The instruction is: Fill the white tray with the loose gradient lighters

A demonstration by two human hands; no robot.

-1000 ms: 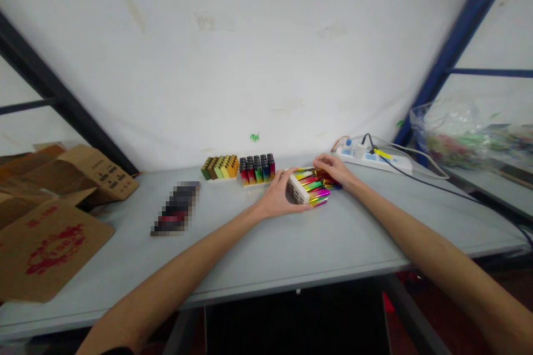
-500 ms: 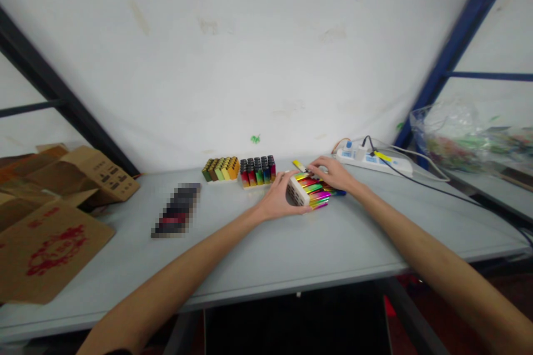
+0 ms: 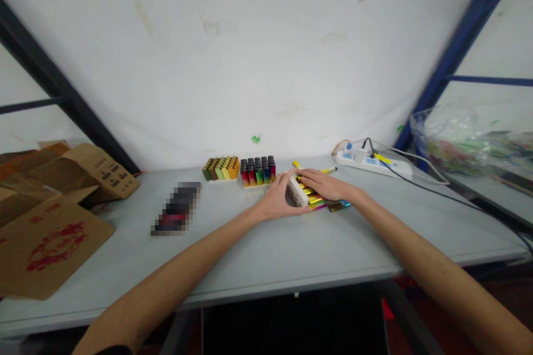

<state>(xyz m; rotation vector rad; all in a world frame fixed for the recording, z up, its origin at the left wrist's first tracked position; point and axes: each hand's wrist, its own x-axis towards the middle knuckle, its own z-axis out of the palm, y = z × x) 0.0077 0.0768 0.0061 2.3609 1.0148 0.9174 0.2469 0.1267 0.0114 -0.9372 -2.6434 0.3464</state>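
My left hand [image 3: 278,198] grips a white tray [image 3: 298,193] tipped on its side, thumb at the near end and fingers at the far end. Shiny multicoloured lighters [image 3: 315,199] stick out of the tray to the right. Across them lies my right hand [image 3: 327,184], its fingers stretched out flat toward the tray and covering many of them. Loose lighters poke out around it, a yellow one [image 3: 330,170] beyond the hand and a dark shiny one [image 3: 340,206] below the wrist.
Upright lighters stand in two groups, yellow-green ones [image 3: 221,168] and rainbow-coloured ones [image 3: 258,171]. A blurred dark object [image 3: 177,208] lies left. Cardboard boxes [image 3: 62,244] occupy the left end. A power strip [image 3: 375,163] with cables sits back right, near plastic bags [image 3: 453,138].
My right hand has come lower and flattened over the lighters, its fingers reaching closer to the tray. Loose lighters beside it have shifted. My left hand stays on the tray.
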